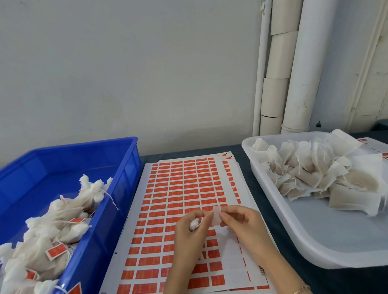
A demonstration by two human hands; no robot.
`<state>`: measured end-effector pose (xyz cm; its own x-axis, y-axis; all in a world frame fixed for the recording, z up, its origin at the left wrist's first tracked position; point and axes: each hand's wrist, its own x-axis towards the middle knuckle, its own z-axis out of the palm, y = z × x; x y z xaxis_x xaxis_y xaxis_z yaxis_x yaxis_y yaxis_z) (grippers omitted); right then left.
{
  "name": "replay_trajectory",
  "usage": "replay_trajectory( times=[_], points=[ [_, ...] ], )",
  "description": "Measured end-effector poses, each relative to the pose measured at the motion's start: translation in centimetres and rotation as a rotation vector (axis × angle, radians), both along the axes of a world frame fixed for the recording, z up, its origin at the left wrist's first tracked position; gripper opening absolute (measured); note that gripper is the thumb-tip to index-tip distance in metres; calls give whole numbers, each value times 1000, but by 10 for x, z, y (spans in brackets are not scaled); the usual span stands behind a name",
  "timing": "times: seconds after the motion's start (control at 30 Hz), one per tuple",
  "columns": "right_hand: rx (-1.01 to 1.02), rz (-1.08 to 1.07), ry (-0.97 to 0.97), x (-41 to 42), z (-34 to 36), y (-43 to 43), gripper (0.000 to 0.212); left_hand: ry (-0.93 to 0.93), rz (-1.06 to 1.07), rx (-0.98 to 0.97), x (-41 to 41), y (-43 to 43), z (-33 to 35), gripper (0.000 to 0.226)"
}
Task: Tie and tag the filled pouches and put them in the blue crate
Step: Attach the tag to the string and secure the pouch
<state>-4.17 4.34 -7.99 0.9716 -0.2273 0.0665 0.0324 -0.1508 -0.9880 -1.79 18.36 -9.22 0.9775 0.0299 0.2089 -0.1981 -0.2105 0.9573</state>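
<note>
My left hand [188,232] grips a small white pouch [194,224] in its curled fingers above the sticker sheet. Just to its right, my right hand [243,224] pinches a pale tag sticker [216,216] seen from its white back, held between both hands. The blue crate [123,171] stands at the left and holds several tied pouches with orange tags [57,250]. At the right, a white tray [301,237] holds a heap of untied filled pouches [317,173].
Sheets of orange tag stickers [183,191] lie stacked on the dark table between crate and tray, with some stickers peeled off near the right edge. More sticker sheets [386,153] lie behind the tray. White pipes [295,66] run down the wall at the back right.
</note>
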Motion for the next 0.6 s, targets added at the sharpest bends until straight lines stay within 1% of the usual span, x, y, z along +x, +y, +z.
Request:
replay_trajectory(
  times=[0.17, 0.37, 0.5, 0.6],
  points=[
    [-5, -15, -15, 1, 0, -1, 12, 43, -14, -4, -1, 0, 4, 12],
    [-10, -14, -46, 1, 0, -2, 10, 33, -68, 26, -4, 1, 5, 8],
    [-14, 4, -53, 1, -1, -2, 10, 32, -32, 24, -4, 0, 5, 11],
    [46, 16, -52, 1, 1, -1, 13, 50, 4, 12, -5, -1, 5, 11]
  ],
)
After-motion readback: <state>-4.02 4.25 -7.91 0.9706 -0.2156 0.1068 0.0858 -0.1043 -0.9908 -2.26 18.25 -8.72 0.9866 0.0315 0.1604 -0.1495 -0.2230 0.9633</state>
